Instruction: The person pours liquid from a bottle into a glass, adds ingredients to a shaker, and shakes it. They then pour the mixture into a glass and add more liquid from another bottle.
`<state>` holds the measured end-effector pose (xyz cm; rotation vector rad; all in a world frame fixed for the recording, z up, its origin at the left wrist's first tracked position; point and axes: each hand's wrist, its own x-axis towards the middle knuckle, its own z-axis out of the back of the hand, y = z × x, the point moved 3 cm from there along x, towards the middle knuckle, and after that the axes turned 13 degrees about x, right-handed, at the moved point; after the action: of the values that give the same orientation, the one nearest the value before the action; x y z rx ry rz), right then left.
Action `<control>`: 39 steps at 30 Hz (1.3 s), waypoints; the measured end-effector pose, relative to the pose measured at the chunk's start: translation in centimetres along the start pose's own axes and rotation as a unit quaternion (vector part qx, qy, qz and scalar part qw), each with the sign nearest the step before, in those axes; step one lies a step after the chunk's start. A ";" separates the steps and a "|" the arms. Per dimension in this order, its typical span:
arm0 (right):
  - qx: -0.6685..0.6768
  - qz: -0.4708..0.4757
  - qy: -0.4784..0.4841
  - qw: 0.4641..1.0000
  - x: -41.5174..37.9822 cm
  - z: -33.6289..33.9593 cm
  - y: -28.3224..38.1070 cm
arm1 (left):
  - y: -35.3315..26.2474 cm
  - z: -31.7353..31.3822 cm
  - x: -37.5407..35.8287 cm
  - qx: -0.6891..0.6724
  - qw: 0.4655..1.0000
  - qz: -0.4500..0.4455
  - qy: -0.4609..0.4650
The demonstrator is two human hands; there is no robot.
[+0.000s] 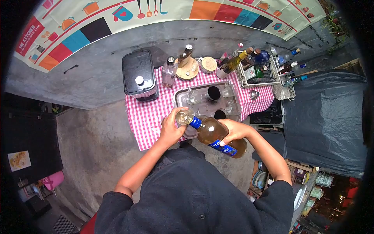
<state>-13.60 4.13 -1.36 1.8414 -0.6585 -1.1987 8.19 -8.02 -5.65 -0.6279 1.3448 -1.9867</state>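
My left hand (171, 128) is wrapped round a clear glass (184, 116), its mouth facing up toward me. In my right hand (233, 130) is a large bottle (212, 132) of amber liquid with a blue label and blue neck band. The bottle lies tilted, its neck pointing left with the mouth right at the glass rim. Below them on the table, a brown tray (180, 98) carries glasses, among them a clear mug (194, 96), a dark-filled glass (213, 93) and another dark glass (220, 114) partly hidden by the bottle.
A pink checked cloth (142, 126) covers the table. Behind the tray stand a black-lidded bin (139, 72), a clear square bottle (169, 73), a wooden board (187, 71) and a tall wine bottle (231, 65). A white wire basket (259, 82) holds several bottles at the right.
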 end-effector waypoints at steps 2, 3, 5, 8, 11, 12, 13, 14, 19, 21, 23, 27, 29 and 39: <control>-0.006 -0.006 0.000 1.000 -0.1 -0.1 0.2 | -0.1 0.0 0.0 0.016 0.999 -0.033 -0.038; -0.006 -0.006 0.000 1.000 -0.1 -0.1 0.2 | 0.0 0.0 0.0 0.016 0.999 -0.033 -0.038; -0.005 -0.016 -0.002 1.000 -0.1 -0.2 0.2 | 0.0 0.0 0.0 0.017 0.999 -0.032 -0.033; 0.016 -0.012 -0.004 1.000 -0.3 -0.5 0.4 | -0.1 0.0 -0.1 0.014 0.998 -0.043 -0.042; -0.004 -0.008 -0.003 1.000 -0.3 -0.4 0.1 | -0.1 0.0 -0.2 0.008 1.000 -0.018 -0.017; -0.004 -0.008 -0.003 1.000 -0.3 -0.5 0.1 | -0.1 -0.1 -0.2 0.008 1.000 -0.018 -0.017; 0.005 -0.004 -0.003 1.000 -0.3 -0.7 0.2 | -0.1 0.0 -0.2 0.011 0.999 -0.030 -0.027; 0.014 0.001 -0.002 1.000 -0.3 -0.8 0.2 | -0.2 0.0 -0.2 0.014 0.998 -0.041 -0.037; -0.011 -0.001 -0.005 1.000 -0.2 -0.8 0.0 | -0.3 0.2 -0.4 0.010 0.999 -0.021 -0.022; -0.002 -0.002 -0.006 1.000 -0.1 -1.0 0.0 | -0.4 0.4 -0.5 0.012 1.000 -0.020 -0.021; -0.004 -0.009 -0.013 1.000 -0.1 -1.1 0.1 | -0.5 0.5 -0.5 -0.005 1.000 -0.001 0.001; 0.007 -0.001 -0.008 1.000 0.1 -1.2 -0.4 | -0.5 0.8 -0.6 0.005 1.000 -0.006 -0.002; 0.006 -0.006 -0.009 1.000 0.2 -1.4 -0.1 | -0.5 0.9 -0.6 -0.006 1.000 -0.008 -0.003; -0.030 0.016 -0.019 0.999 0.7 -2.3 1.1 | -0.2 1.7 -0.8 -0.015 1.000 -0.022 -0.011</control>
<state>-11.17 3.81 -0.25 1.7562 -0.6629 -1.2219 9.80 -8.43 -4.86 -0.6984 1.3610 -1.9919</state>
